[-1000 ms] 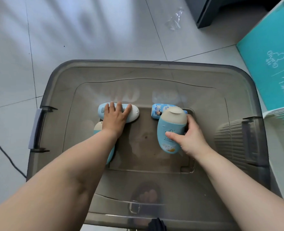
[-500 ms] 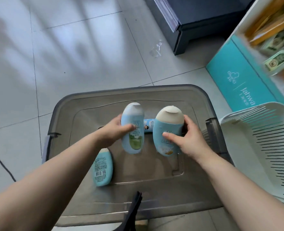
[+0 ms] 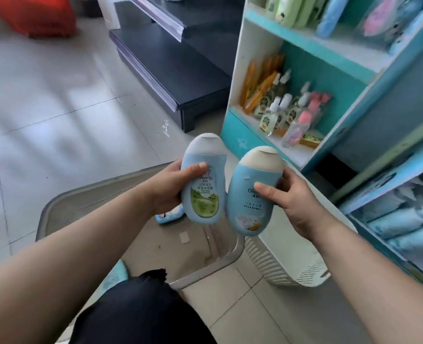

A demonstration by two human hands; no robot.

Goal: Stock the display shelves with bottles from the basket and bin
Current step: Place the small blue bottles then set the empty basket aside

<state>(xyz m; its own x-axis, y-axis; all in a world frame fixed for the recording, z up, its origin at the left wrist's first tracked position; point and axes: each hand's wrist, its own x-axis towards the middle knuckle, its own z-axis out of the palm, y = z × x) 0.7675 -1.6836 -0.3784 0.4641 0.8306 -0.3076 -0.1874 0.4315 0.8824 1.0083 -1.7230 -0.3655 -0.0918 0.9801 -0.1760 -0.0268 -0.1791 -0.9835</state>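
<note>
My left hand (image 3: 170,187) grips a light blue bottle with a green label (image 3: 204,184), held upright above the grey bin (image 3: 64,207). My right hand (image 3: 290,197) grips a second blue bottle with a beige cap (image 3: 251,192), tilted a little to the right, over the gap between the bin and the white basket (image 3: 292,266). A small blue bottle (image 3: 168,216) lies on the bin floor, and another one (image 3: 116,271) shows beside my knee. The teal display shelves (image 3: 312,150) stand to the right, beyond both bottles.
The lower shelf holds several small bottles (image 3: 282,115) and orange packs. Green and blue packs fill the upper shelf. Folded blue packs (image 3: 404,214) sit in the right-hand unit. A dark low stand (image 3: 180,70) is at the back, with a red object (image 3: 34,16) far left.
Both hands have lifted their bottles out of the bin and raised them. My view has swung up and right, bringing the shelves into sight.
</note>
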